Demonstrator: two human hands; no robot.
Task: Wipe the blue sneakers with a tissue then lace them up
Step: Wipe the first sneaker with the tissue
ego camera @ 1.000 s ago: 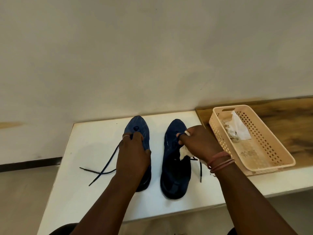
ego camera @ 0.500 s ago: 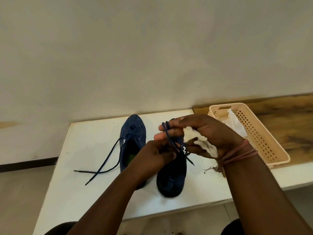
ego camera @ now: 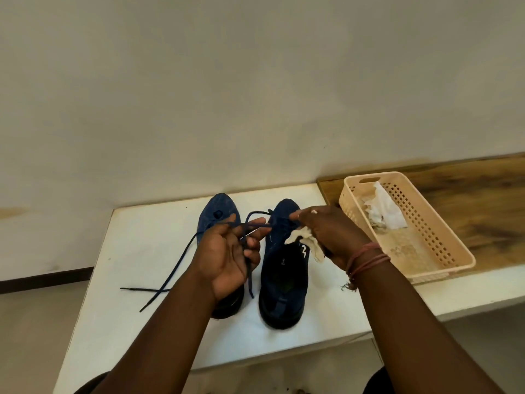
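Two blue sneakers stand side by side on the white table (ego camera: 142, 251), toes toward the wall. My left hand (ego camera: 227, 251) hovers over the left sneaker (ego camera: 217, 211) and pinches the dark lace (ego camera: 250, 223) of the right sneaker (ego camera: 284, 280). My right hand (ego camera: 332, 231) is above the right sneaker's toe; its fingertips hold the other end of that lace, and a crumpled white tissue (ego camera: 305, 240) is tucked in its palm. The left sneaker's own lace (ego camera: 173, 268) trails loose across the table to the left.
A beige perforated plastic basket (ego camera: 443, 257) with used white tissue (ego camera: 383, 209) in it sits at the right, partly on a wooden surface (ego camera: 483, 200). A plain wall rises right behind the table. The table's front edge is near my forearms.
Both hands have spread apart, stretching the right sneaker's lace between them. My left hand moved left and turned palm up; my right hand dropped toward the right sneaker's toe.
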